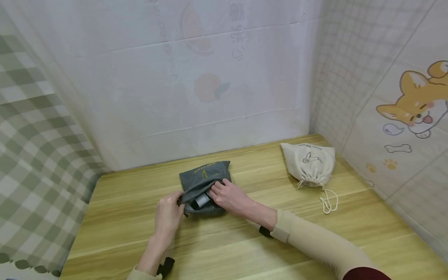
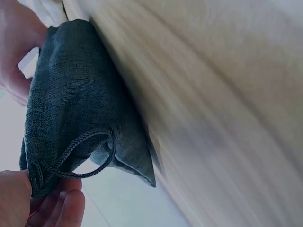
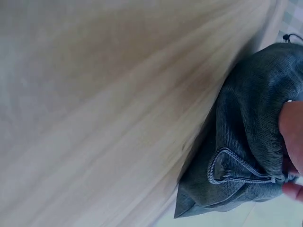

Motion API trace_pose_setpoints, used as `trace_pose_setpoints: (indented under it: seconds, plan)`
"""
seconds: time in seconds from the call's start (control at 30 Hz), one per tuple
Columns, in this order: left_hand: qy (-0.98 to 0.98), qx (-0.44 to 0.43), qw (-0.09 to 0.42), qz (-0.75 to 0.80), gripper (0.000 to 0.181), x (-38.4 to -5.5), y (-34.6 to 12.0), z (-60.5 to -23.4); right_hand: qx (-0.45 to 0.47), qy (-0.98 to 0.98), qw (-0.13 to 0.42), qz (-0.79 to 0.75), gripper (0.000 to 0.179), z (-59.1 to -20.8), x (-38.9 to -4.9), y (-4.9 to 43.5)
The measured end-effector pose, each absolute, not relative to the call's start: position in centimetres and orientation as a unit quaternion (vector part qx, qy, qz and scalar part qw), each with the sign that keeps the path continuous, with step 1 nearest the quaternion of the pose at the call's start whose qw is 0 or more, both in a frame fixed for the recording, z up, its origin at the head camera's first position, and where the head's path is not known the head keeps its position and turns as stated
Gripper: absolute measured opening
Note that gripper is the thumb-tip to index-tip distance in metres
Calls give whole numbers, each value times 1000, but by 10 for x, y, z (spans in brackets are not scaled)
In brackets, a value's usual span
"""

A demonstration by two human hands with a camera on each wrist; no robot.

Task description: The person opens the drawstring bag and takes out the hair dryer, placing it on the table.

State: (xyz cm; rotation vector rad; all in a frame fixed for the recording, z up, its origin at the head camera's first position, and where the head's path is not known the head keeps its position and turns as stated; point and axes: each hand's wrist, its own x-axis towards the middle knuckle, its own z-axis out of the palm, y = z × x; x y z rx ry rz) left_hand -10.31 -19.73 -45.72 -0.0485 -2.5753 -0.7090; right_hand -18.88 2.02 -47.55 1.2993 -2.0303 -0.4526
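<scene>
A dark grey drawstring pouch (image 1: 206, 174) with yellow print lies on the table, its mouth held apart toward me. My left hand (image 1: 168, 214) pinches the mouth's left edge between thumb and fingers. At the right side of the mouth, my right hand (image 1: 231, 197) grips the cloth with curled fingers. Between the hands, a silvery-grey object with a dark end (image 1: 202, 200) shows inside the opening; its kind cannot be made out. A loop of grey cord (image 2: 90, 151) hangs from the pouch near my left fingers, and another cord loop (image 3: 236, 168) shows in the right wrist view.
A cream drawstring pouch (image 1: 309, 161) with a dark printed drawing lies at the back right of the wooden table (image 1: 133, 229), its white cord (image 1: 328, 200) trailing toward me. Printed white curtains (image 1: 210, 128) stand behind, and a green checked cloth (image 1: 42, 155) hangs at the left.
</scene>
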Motion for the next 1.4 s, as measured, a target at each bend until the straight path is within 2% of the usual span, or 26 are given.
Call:
trace_pose_setpoints:
  seconds: [0.3, 0.63, 0.77, 0.93, 1.17, 1.4]
  plan:
    - [-943, -9, 202, -264, 24, -100, -197, -464, 529, -766, 320, -179, 9, -475, -192, 11]
    - [-947, 14, 177, -266, 21, -99, -199, -465, 553, -742, 345, -154, 9, -480, -201, 6]
    - [-944, 14, 190, -269, 16, -99, -202, -467, 570, -723, 376, -105, 8, -481, -205, 7]
    - [-946, 13, 200, -256, 17, -100, -206, -469, 587, -705, 399, -15, 21, -479, -209, 12]
    - [-943, 22, 211, -258, 33, -105, -210, -465, 613, -687, 388, 48, 32, -475, -201, 23]
    - [-944, 4, 216, -248, 23, -106, -205, -460, 590, -730, 345, -4, 23, -475, -197, 29]
